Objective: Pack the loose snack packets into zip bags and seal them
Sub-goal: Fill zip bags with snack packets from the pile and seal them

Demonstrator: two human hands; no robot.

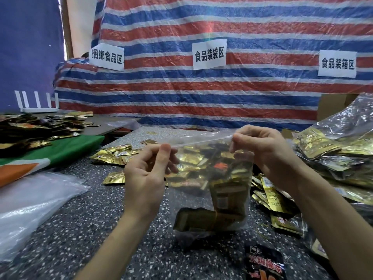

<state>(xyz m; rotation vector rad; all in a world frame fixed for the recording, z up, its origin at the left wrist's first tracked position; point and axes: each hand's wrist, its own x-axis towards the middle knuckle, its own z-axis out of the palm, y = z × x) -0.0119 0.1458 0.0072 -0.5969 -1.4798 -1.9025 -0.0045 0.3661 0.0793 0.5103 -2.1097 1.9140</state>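
Held up between both hands over the speckled table [84,229], the clear zip bag [210,190] hangs with gold snack packets [203,219] in its bottom, its top strip pinched by the left hand [145,174] and right hand [262,150], seemingly pressed closed.

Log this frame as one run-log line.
step: likely sealing | left hand: pinches zip strip, left end | right hand: pinches right end | clear plastic zip bag: upright, gold foil snack packets inside
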